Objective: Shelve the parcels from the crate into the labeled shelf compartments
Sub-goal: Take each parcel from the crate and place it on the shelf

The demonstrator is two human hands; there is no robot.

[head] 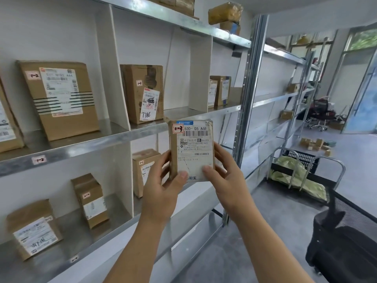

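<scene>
Now, parcel (191,148) upright, gripped between both hands (161,186) (228,180)

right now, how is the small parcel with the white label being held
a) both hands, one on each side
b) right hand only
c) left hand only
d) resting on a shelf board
a: the left hand and the right hand each grip one side of the parcel, which is upright in the air in front of the shelf, not resting on it.

Parcel (191,150) is showing matt brown cardboard with a creased paper label; shelf rail (122,137) is gleaming, smooth grey metal.
</scene>
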